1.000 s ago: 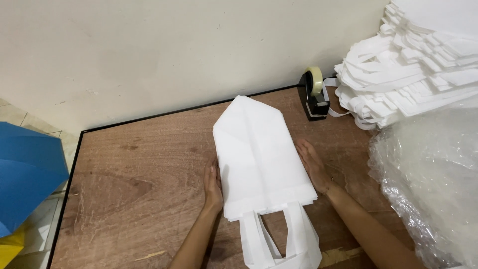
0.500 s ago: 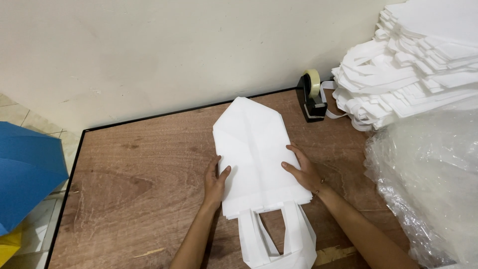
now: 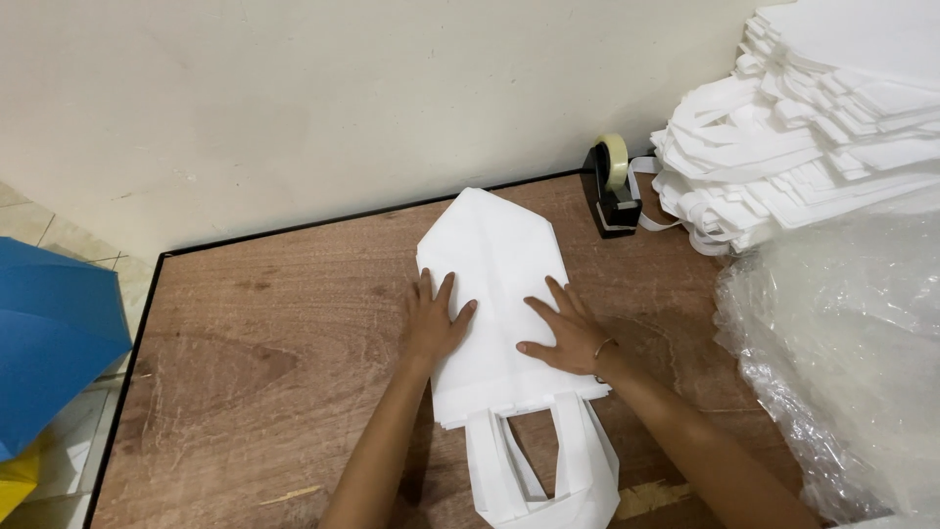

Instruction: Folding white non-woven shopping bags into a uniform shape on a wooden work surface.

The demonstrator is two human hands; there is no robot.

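A folded white fabric bag lies flat on the brown wooden table, its pointed end toward the wall and its handles toward me. My left hand presses flat on the bag's left side, fingers spread. Flat on the right side of the bag rests my right hand, fingers spread too, with a thin bracelet at the wrist. Neither hand grips anything.
A black tape dispenser with a pale roll stands by the wall. A tall stack of folded white bags sits at the back right, clear crumpled plastic in front of it. Something blue lies off the table's left edge.
Both hands have slid from the bag's outer edges inward onto its top surface. The camera view shifted slightly.
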